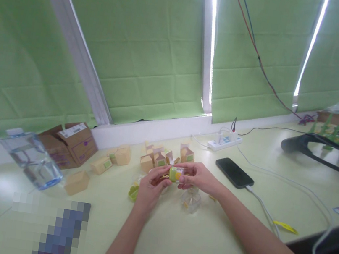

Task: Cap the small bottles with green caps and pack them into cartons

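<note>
Green blinds [142, 55] hang behind a pale table [190, 240] under the window. Your left hand [149, 185] and right hand [196, 178] meet over the table's middle, the fingertips of both pinched on one small clear box [176, 173] with yellow and green inside, held just above the surface. Tan cartons [101, 164] lie far and left of it. There are about seven, and their green labels are too blurred to read. One phone [234, 173] lies to the right on a cable. One bottle [32, 158] stands to the left beside a crate [71, 143], whose white label is unreadable.
</note>
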A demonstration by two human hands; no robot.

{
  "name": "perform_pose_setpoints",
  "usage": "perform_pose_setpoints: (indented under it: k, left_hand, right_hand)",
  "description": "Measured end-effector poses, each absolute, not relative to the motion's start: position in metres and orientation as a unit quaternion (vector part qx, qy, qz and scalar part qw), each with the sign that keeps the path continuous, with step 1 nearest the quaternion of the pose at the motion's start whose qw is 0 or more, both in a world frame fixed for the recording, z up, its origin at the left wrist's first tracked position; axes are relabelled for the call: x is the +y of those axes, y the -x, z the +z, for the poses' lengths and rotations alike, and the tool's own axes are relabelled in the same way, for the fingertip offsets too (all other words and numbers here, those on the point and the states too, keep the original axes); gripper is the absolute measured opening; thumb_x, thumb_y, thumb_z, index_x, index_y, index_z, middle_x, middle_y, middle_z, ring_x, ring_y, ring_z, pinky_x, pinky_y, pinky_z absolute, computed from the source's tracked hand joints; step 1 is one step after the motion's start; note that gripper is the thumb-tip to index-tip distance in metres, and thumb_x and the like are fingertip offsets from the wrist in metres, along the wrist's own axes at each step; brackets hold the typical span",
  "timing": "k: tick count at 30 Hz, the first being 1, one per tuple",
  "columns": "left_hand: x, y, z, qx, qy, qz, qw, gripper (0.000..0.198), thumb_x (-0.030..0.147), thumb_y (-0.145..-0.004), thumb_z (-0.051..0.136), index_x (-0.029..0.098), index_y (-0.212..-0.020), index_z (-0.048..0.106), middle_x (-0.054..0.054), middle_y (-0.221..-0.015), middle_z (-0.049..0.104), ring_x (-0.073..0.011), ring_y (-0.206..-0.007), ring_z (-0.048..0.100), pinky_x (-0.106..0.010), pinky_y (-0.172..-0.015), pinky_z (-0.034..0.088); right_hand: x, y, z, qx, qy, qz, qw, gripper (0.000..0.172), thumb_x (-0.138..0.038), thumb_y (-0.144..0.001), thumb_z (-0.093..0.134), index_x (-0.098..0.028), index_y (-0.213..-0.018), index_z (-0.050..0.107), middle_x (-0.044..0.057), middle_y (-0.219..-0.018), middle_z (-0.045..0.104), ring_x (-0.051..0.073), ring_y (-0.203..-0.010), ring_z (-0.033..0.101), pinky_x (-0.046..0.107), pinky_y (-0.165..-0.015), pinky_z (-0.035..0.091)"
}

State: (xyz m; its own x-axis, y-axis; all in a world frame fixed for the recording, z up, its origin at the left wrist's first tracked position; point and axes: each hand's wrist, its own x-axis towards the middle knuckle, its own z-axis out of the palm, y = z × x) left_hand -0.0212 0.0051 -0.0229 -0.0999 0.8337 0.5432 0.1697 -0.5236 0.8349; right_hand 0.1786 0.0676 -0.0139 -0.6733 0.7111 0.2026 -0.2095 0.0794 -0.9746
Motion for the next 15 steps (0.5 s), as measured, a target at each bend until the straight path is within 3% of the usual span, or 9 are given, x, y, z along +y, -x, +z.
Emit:
perform_pose_setpoints:
  k: [9, 15]
  left_hand:
    - [0.0083, 0.0235, -0.0263, 0.391, -0.629, 0.624, 0.248, 0.037, 0.041, -0.067, 0.083, 0.02, -0.097, 0.077, -0.01, -0.104, 0.072, -0.0233, -0.1, 0.067, -0.039, -0.09, 0.054]
    - [0.005, 0.0197, -0.0243, 0.417, -0.624, 0.606, 0.262, 0.047, 0.05, -0.072, 0.078, 0.017, -0.106, 0.074, -0.013, -0.112, 0.071, -0.0257, -0.103, 0.066, -0.038, -0.09, 0.053]
  right_hand:
    - [0.0685, -0.1765, -0.0177, -0.636, 0.178, 0.665, 0.349, 0.072, -0.04, -0.066, 0.086, -0.017, -0.13, 0.062, 0.003, -0.083, 0.072, 0.019, -0.071, 0.073, 0.035, -0.071, 0.062]
    - [0.0683, -0.1733, -0.0176, -0.671, 0.206, 0.615, 0.359, 0.07, -0.04, -0.066, 0.085, -0.015, -0.127, 0.063, 0.001, -0.074, 0.069, 0.015, -0.066, 0.068, 0.026, -0.061, 0.054]
